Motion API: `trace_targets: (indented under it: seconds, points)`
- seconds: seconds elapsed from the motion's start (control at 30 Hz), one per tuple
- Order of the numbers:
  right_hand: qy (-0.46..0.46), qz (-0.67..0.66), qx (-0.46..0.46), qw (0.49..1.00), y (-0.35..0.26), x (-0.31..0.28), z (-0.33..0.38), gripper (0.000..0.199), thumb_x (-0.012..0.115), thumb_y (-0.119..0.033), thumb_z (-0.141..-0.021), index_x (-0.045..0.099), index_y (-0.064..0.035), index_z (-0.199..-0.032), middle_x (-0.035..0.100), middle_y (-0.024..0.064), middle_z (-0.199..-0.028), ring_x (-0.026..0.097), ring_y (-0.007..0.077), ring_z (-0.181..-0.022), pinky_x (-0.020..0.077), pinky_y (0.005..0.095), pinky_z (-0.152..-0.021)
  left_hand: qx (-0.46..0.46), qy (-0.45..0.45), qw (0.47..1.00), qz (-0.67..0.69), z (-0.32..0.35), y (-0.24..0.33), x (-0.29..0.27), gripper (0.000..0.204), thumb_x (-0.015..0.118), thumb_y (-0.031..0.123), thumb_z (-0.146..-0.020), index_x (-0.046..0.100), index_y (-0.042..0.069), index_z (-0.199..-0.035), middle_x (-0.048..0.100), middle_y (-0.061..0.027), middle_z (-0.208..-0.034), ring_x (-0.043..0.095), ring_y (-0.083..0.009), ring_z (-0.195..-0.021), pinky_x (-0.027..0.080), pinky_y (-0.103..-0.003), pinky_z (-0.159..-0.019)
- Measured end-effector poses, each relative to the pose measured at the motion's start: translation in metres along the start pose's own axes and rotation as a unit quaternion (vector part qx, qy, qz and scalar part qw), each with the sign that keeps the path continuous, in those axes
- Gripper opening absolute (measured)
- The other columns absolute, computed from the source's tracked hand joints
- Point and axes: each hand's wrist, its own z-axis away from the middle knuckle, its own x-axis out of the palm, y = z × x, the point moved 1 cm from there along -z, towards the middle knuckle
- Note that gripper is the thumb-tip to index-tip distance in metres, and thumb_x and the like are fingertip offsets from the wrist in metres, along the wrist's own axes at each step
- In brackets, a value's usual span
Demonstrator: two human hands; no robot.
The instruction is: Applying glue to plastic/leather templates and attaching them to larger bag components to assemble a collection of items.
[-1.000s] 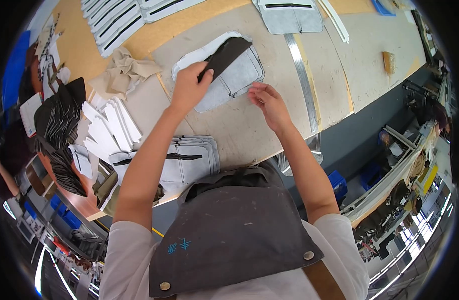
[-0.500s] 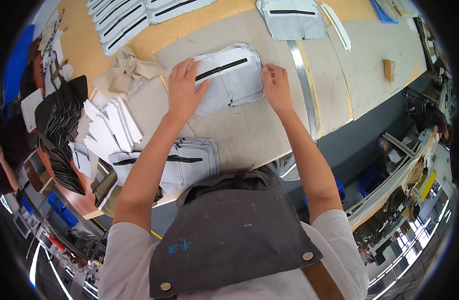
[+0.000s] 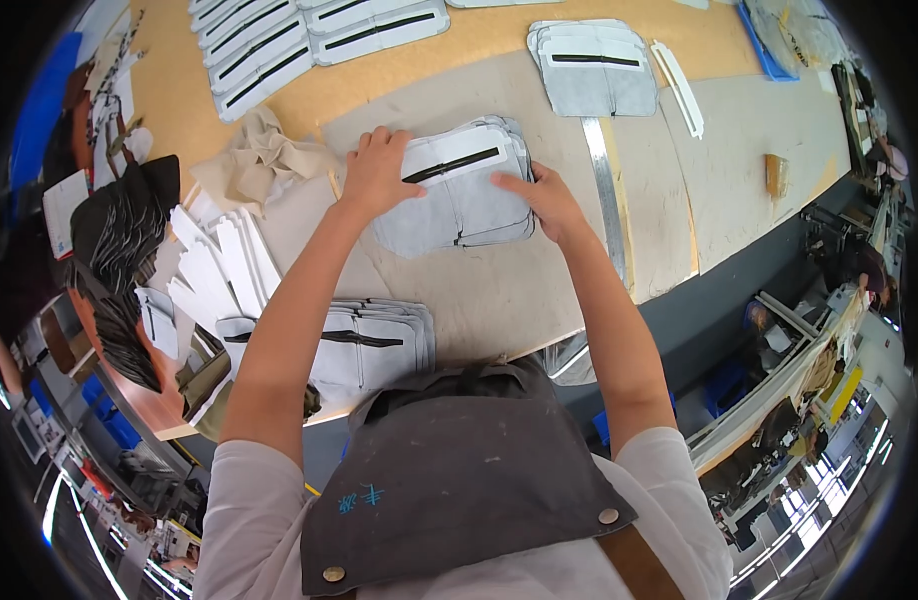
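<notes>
A small stack of light grey, round-cornered fabric panels [image 3: 464,210] lies on the worktable. The top one carries a white strip with a black zipper slot, and the lower edges are fanned unevenly. My left hand [image 3: 377,175] grips the stack's left edge, its thumb on the top panel and its fingers along the upper corner. On the right side, my right hand [image 3: 551,203] holds the edge with the thumb over the top; its other fingers are partly hidden behind the edge.
Close to my body lies another stack of grey panels [image 3: 379,345]. White strips [image 3: 224,265] and crumpled beige cloth [image 3: 264,160] are at left. More panels [image 3: 597,85] sit farther back, beside a metal strip [image 3: 606,185]. A tape roll [image 3: 776,176] lies at right.
My right thumb has moved onto the top panel, and that hand now grips the right edge. The panels' edges look more fanned out. The whole view has shifted slightly.
</notes>
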Motion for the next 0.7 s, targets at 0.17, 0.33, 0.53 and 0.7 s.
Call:
trace_targets:
  seconds: [0.17, 0.33, 0.53, 0.7]
  points:
    - [0.013, 0.087, -0.137, 0.987, 0.012, 0.012, -0.001, 0.055, 0.069, -0.020, -0.082, 0.048, 0.0051, -0.127, 0.061, 0.0163, -0.115, 0.060, 0.0221, -0.102, 0.0478, 0.0307, -0.086, 0.009, 0.027, 0.999, 0.039, 0.012, -0.006, 0.006, 0.075, 0.084, 0.024, -0.061, 0.048, 0.008, -0.125, 0.047, -0.0111, -0.118, 0.043, -0.0314, -0.114, 0.036, -0.046, -0.095]
    - [-0.035, 0.077, -0.138, 0.987, -0.025, 0.001, 0.008, 0.055, 0.067, -0.018, -0.085, 0.046, 0.0052, -0.129, 0.060, 0.0144, -0.117, 0.060, 0.0222, -0.104, 0.0472, 0.0298, -0.088, 0.053, 0.224, 0.965, 0.121, 0.041, -0.020, 0.005, 0.078, 0.080, 0.020, -0.067, 0.042, 0.006, -0.133, 0.045, -0.0131, -0.128, 0.041, -0.0333, -0.119, 0.035, -0.043, -0.100]
    - [0.045, 0.006, -0.146, 0.988, -0.110, -0.076, -0.016, 0.054, 0.070, -0.020, -0.084, 0.048, 0.0038, -0.127, 0.059, 0.0140, -0.119, 0.058, 0.0206, -0.108, 0.0471, 0.0287, -0.090, 0.006, 0.178, 0.971, 0.162, 0.115, -0.045, -0.004, 0.059, 0.073, 0.009, -0.075, 0.048, 0.005, -0.128, 0.049, -0.0148, -0.122, 0.046, -0.0330, -0.113, 0.041, -0.038, -0.096]
    - [0.336, 0.363, -0.305, 0.814, -0.123, -0.144, -0.061, 0.051, 0.068, -0.021, -0.083, 0.051, 0.0015, -0.126, 0.059, 0.0136, -0.122, 0.057, 0.0222, -0.110, 0.0460, 0.0327, -0.092, 0.006, 0.109, 0.985, 0.137, 0.173, -0.072, -0.002, 0.047, 0.071, 0.005, -0.075, 0.055, 0.006, -0.120, 0.054, -0.0136, -0.117, 0.051, -0.0322, -0.110, 0.044, -0.038, -0.093]
